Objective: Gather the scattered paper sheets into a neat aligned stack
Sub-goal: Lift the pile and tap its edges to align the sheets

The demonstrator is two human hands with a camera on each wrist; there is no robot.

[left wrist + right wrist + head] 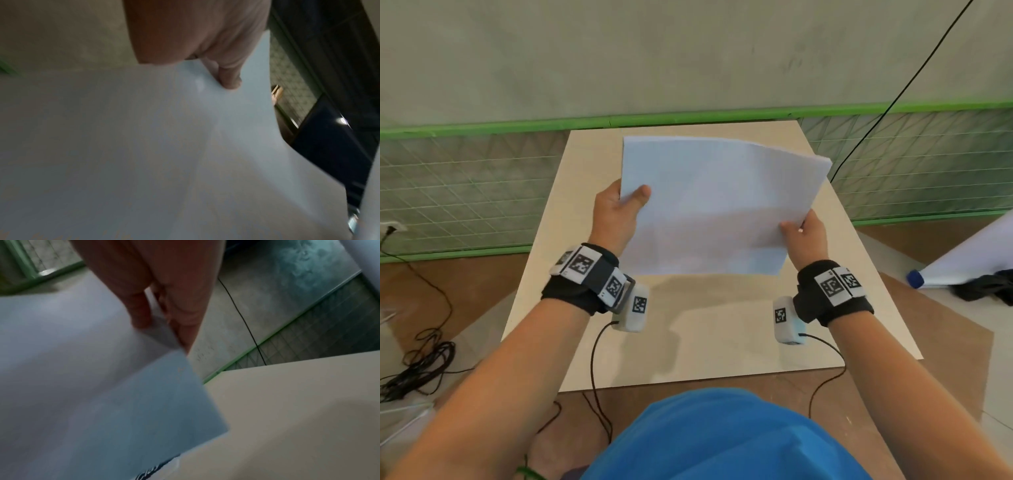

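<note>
Beige bench (688, 342) before a green-trimmed wall. Sheets (715, 209) are hanging in the air above it, long axis running left to right, slightly skewed. Left hand (616, 212) and right hand (806, 236) are pinching opposite side edges, fingers (229, 79) curling beneath.

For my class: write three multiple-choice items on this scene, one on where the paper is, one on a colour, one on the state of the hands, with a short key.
1. Where is the paper stack?
A. flat on the table
B. held up above the table
C. on the floor

2. What colour is the strip along the wall behind the table?
A. green
B. red
C. yellow

3. How do the hands meet the paper?
A. only the left hand grips it
B. both grip it
C. neither touches it

Key: 1 B, the stack casts a shadow on the table below it; 2 A, the strip is green; 3 B, the left hand and right hand each pinch a side edge.
</note>
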